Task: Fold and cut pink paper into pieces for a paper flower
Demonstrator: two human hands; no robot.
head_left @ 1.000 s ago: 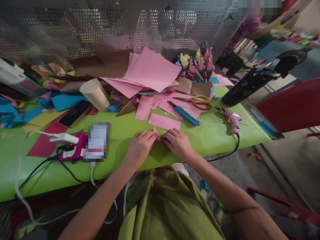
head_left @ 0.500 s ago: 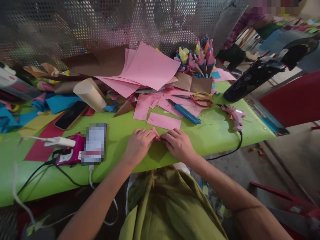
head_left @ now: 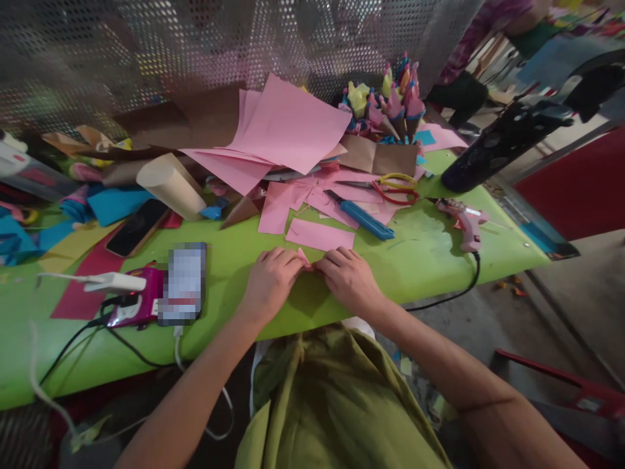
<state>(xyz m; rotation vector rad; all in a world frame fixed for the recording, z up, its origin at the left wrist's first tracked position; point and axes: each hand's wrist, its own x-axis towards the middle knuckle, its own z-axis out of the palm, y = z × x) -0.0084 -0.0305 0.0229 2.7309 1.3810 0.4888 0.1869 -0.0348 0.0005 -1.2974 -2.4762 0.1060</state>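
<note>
Between my hands, close to the front edge of the green table (head_left: 234, 260), is a small folded piece of pink paper (head_left: 303, 256). My left hand (head_left: 277, 277) is closed on its left side, and my right hand (head_left: 349, 277) pinches its right end. The fingers hide most of the fold. Just beyond them lies a flat pink paper strip (head_left: 319, 234). A blue utility knife (head_left: 366, 220) and scissors with red and yellow handles (head_left: 395, 189) rest on pink scraps behind it.
Pink sheets (head_left: 288, 130) are piled at the back, beside several paper flowers (head_left: 395, 104). On the right are a glue gun (head_left: 469, 225) and a dark bottle (head_left: 493, 146). Leftward are a phone (head_left: 183, 283), a power strip (head_left: 131, 312) with cables and a paper roll (head_left: 170, 185).
My hands stay in nearly the same place, still on the pink paper, whose visible tip looks slightly smaller. The whole view has shifted a little.
</note>
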